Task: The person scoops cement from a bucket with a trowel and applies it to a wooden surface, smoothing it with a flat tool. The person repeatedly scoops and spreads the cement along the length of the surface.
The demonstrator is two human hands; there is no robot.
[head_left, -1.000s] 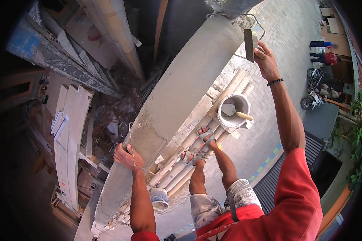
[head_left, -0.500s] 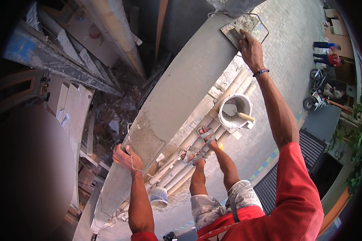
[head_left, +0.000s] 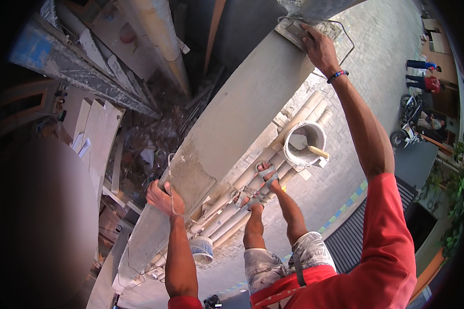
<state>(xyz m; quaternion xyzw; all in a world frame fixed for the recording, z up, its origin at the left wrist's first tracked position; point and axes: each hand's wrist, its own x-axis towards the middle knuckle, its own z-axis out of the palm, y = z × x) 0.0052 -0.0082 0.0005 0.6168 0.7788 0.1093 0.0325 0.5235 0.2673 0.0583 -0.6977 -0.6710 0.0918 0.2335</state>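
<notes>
My right hand (head_left: pixel 322 49) holds a flat plastering tool (head_left: pixel 294 32) against the upper end of a freshly plastered concrete beam (head_left: pixel 237 108), beside rough mortar and a bent wire (head_left: pixel 348 33). At the lower left, my left hand (head_left: pixel 160 198) grips the beam's side near a loop of thin wire (head_left: pixel 170 167), where the surface looks rougher. Below the beam, my sandalled feet (head_left: pixel 268 175) stand on bamboo poles (head_left: pixel 229 232). A white bucket (head_left: pixel 319 134) with a wooden-handled tool (head_left: pixel 318 152) in it rests on the poles near my feet.
A paved ground (head_left: pixel 371 77) lies below. Several people (head_left: pixel 422 82) and motorbikes (head_left: pixel 404 138) are at the right. At left are leaning boards (head_left: pixel 98 144), a bamboo post (head_left: pixel 165 46) and debris (head_left: pixel 149 144). A small bucket (head_left: pixel 201 252) sits lower down. A dark blurred shape covers the far left.
My right hand has moved up and to the left, and the tool, upright earlier, now lies against the beam's top end. My left hand stays on the beam. A blurred shape appeared at far left.
</notes>
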